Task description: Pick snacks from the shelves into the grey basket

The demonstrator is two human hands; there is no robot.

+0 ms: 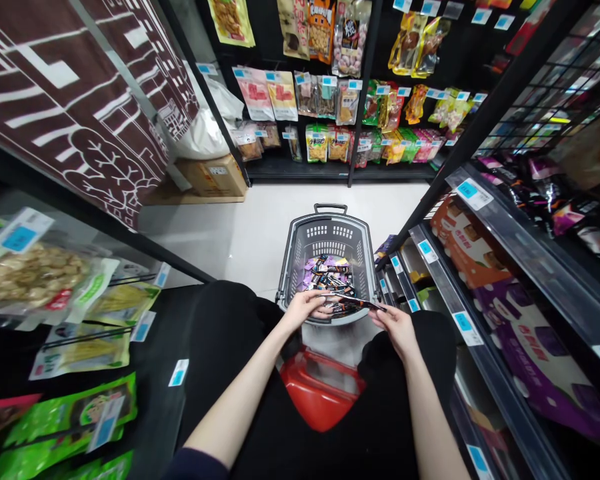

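A long, dark snack packet (355,302) is stretched between my two hands, above the near rim of a grey shopping basket (290,250). My left hand (304,309) pinches its left end, and the fingers of my right hand (396,325) are closed on its right end. Inside the basket lie several small black and purple wrapped packets (327,270). The basket stands on the floor in front of my knees, its handle (331,208) at the far side. What is printed on the held packet is too small to read.
Between my legs is a red plastic stool (320,393). Shelves with purple and orange boxes (525,340) rise close on my right. Hanging snack bags (35,277) are on my left. A cardboard box (213,177) sits on the floor by the far rack of snacks (300,172).
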